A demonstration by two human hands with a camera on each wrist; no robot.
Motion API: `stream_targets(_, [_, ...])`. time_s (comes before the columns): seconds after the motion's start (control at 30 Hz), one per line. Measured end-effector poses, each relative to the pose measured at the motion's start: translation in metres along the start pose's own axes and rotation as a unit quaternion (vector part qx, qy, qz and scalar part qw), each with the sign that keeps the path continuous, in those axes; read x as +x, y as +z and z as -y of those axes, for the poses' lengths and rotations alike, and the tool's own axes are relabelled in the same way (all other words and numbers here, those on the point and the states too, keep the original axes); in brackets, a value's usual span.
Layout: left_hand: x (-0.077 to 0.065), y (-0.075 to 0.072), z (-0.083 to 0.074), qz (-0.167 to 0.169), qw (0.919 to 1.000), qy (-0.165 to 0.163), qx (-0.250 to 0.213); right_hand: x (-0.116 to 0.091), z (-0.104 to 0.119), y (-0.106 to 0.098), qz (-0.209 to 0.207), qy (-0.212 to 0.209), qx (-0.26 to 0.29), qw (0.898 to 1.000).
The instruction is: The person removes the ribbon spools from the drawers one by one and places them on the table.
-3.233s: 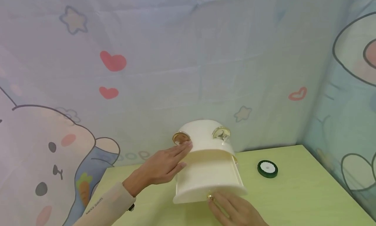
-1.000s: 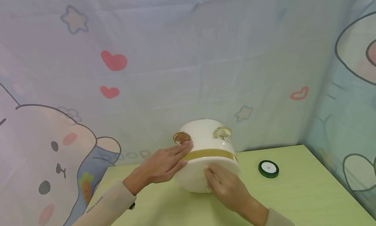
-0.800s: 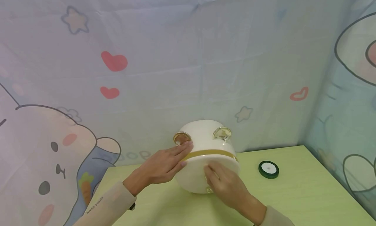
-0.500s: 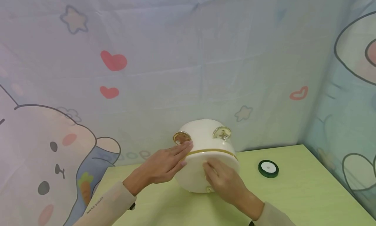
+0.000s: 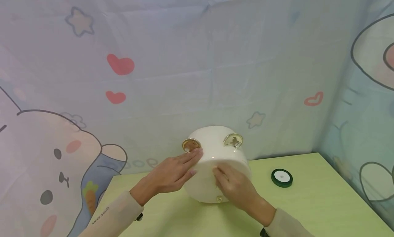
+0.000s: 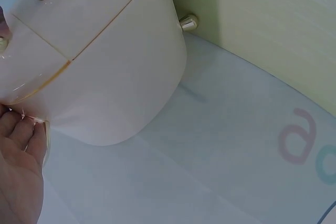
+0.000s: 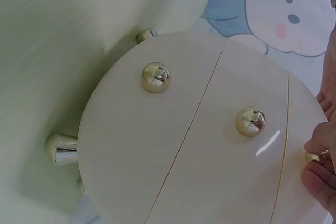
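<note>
A white rounded drawer box (image 5: pixel 212 137) with gold ear-shaped pieces stands at the back of the table. On its top, beside the left ear (image 5: pixel 191 145), my left hand (image 5: pixel 172 173) rests with fingers extended. My right hand (image 5: pixel 235 187) is at the front, its thumb and fingers pinching the top drawer's gold knob (image 7: pixel 315 157). That drawer is flush with the box, leaving only a thin seam. Two more gold knobs, a middle one (image 7: pixel 251 121) and a lower one (image 7: pixel 156 77), show in the right wrist view. The inside of the box is hidden.
A green-rimmed spool with a white centre (image 5: pixel 281 178) lies on the light green table (image 5: pixel 320 202), right of the box. Behind the box hangs a printed cloth backdrop (image 5: pixel 172 76). Gold feet (image 7: pixel 63 149) hold the box up.
The top drawer, pulled far out at first, has slid back into the box and the gap above it has closed. My right hand moved inward with it; my left hand stayed put.
</note>
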State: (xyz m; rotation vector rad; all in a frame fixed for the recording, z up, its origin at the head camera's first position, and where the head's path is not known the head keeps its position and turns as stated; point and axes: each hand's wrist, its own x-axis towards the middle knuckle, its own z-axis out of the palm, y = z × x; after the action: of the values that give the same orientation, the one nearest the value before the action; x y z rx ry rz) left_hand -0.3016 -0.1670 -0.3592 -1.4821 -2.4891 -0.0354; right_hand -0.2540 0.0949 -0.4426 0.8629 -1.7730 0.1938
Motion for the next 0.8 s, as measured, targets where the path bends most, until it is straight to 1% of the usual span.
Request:
stream_targets(0.2, [0.000,0.001,0.000,0.005,1.0000,-0.003,0.004,-0.001,-0.002,0.002,0.000,-0.001,-0.002,1.000])
stream_targets(0.53, [0.000,0.001,0.000,0.001,1.0000,-0.005,0.004,-0.001,-0.002,0.004,0.000,0.003,0.007,1.000])
stream_targets(0.8, [0.000,0.001,0.000,0.009,0.9999,-0.005,0.005,-0.011,0.000,0.007,0.003,0.016,0.028,0.999])
